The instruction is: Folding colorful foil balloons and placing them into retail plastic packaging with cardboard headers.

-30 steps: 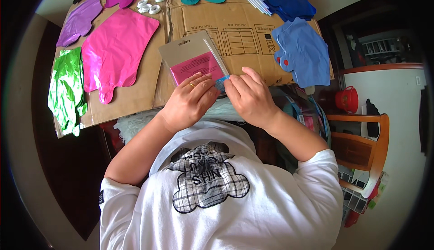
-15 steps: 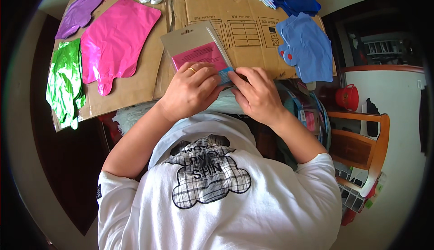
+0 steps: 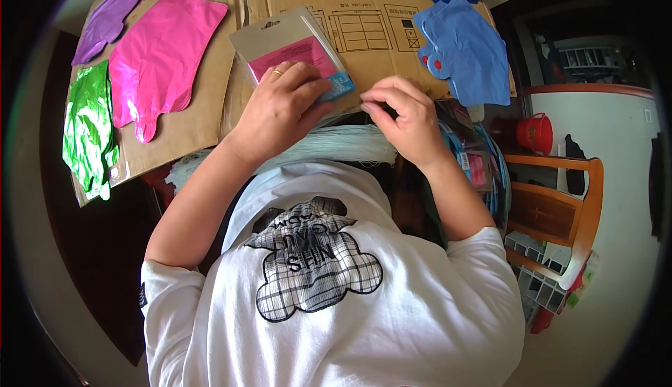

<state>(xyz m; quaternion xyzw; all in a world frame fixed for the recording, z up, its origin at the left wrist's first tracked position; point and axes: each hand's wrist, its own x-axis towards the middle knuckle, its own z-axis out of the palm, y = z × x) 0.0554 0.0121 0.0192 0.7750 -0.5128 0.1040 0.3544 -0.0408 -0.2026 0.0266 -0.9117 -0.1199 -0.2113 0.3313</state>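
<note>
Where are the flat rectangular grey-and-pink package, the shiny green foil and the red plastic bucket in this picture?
Flat rectangular grey-and-pink package (image 3: 295, 52): head view, on its pink panel.
Shiny green foil (image 3: 89, 121): head view, on its middle.
Red plastic bucket (image 3: 535, 137): head view, on its outer wall.

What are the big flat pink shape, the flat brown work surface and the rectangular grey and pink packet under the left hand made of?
Pink shape: probably foil or plastic film, glossy with highlights and creases.
Brown surface: apparently matt cardboard, showing printed diagrams and a seam.
Packet: perhaps smooth plastic, from its pale bright edge; card is possible.
</note>
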